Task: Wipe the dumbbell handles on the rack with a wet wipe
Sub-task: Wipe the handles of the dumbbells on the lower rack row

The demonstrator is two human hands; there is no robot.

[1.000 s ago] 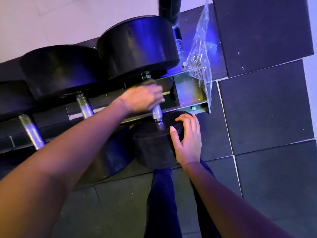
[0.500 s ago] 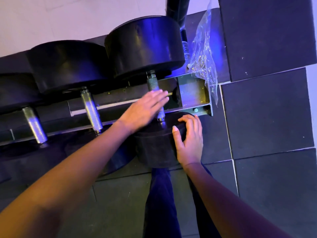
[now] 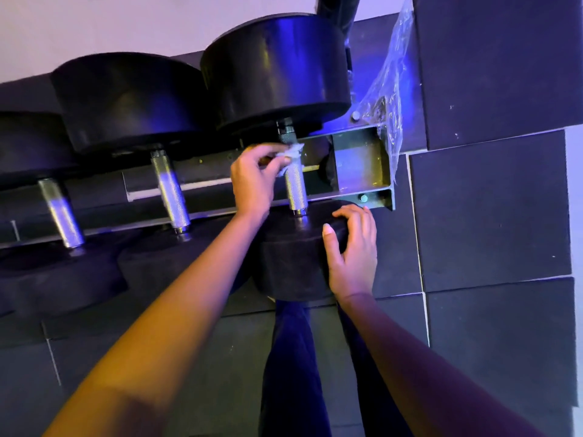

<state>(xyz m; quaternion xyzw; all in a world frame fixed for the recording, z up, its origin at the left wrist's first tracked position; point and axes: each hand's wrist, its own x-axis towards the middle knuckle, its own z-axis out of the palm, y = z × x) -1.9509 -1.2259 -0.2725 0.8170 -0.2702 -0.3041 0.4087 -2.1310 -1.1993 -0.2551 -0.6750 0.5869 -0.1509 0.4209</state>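
- Your left hand (image 3: 252, 181) is pinching a crumpled white wet wipe (image 3: 291, 154) between thumb and fingertips, pressing it against the far end of the rightmost dumbbell's knurled handle (image 3: 296, 187).
- Your right hand (image 3: 355, 247) is resting on the near rubber head (image 3: 293, 263) of that dumbbell, fingers loosely spread and curled over its rim, thumb on top.
- Two more knurled handles are sitting to the left on the same rack (image 3: 362, 171): the middle one (image 3: 170, 193) and the leftmost one (image 3: 60, 212), both untouched.
- The big far head (image 3: 277, 70) is looming right above the wipe, crowding your fingers there.
- Clear plastic wrap (image 3: 389, 86) is hanging off the rack's right end, just beside the bracket; open mat flooring (image 3: 492, 209) is lying beyond it.
- The leftmost dumbbell's heads are being cut off by the frame edge, and the wipe's far side is probably wrapping behind the handle, though the view is not showing that clearly.
- Your dark trouser legs (image 3: 293, 357) are standing close below the near head.
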